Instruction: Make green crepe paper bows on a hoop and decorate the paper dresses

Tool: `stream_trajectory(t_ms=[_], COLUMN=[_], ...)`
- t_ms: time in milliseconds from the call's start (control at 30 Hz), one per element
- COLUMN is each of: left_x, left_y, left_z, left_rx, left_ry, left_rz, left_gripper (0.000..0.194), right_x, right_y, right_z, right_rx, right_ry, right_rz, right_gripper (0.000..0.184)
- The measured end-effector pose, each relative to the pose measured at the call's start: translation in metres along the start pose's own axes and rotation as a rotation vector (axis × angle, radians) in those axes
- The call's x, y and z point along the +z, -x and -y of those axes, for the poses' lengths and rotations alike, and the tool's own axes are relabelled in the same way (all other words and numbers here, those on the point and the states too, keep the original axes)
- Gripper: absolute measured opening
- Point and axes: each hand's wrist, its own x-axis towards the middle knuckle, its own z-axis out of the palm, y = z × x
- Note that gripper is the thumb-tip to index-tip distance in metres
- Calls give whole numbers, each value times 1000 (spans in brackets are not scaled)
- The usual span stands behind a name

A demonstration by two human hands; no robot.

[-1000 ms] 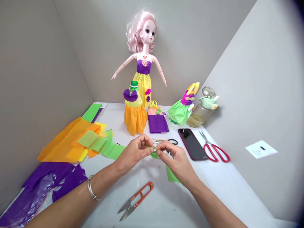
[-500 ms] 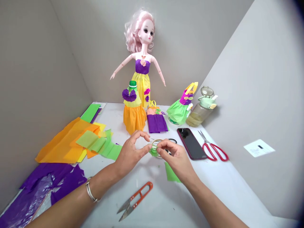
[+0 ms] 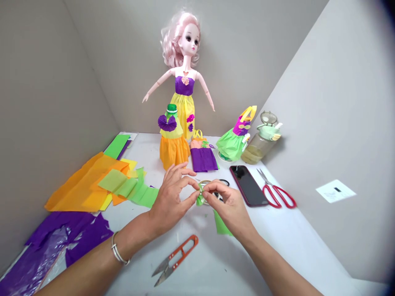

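Note:
Between my two hands is a small gathered piece of green crepe paper (image 3: 200, 200). My left hand (image 3: 173, 195) pinches its left side between thumb and forefinger, the other fingers raised and spread. On its right side, my right hand (image 3: 226, 201) pinches it with thumb and fingertips. Just behind the fingertips lie rolls of tape (image 3: 206, 181), partly hidden by the hands. A flat green paper piece (image 3: 221, 224) rests under my right hand. Orange-handled thread snips (image 3: 177, 259) lie on the table in front of me, blades toward the lower left.
A doll (image 3: 185, 86) stands at the back. Before it are a bottle in an orange paper skirt (image 3: 173, 150), a small purple dress (image 3: 203, 159) and a green-skirted dress (image 3: 231, 142). At right are a jug (image 3: 256, 150), phone (image 3: 248, 187) and red scissors (image 3: 279, 195); orange paper (image 3: 77, 185) lies left.
My left forefinger has come down to the thumb, closing a pinch on the green paper. The paper now looks more upright and bunched between both hands.

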Motion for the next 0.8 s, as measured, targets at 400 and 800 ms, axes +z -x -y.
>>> stream_trajectory(t_ms=[400,800], left_x=[-3,-6], left_y=[0,-1], left_z=[-2,-3], left_rx=[-28,-84], left_ry=[24,110], left_rz=[46,83], left_gripper=[3,9], right_x=[0,-1], right_y=[1,0], right_z=[1,1], right_rx=[-33,-12], right_ry=[37,11], right_rz=[-4,6], right_gripper=[9,10])
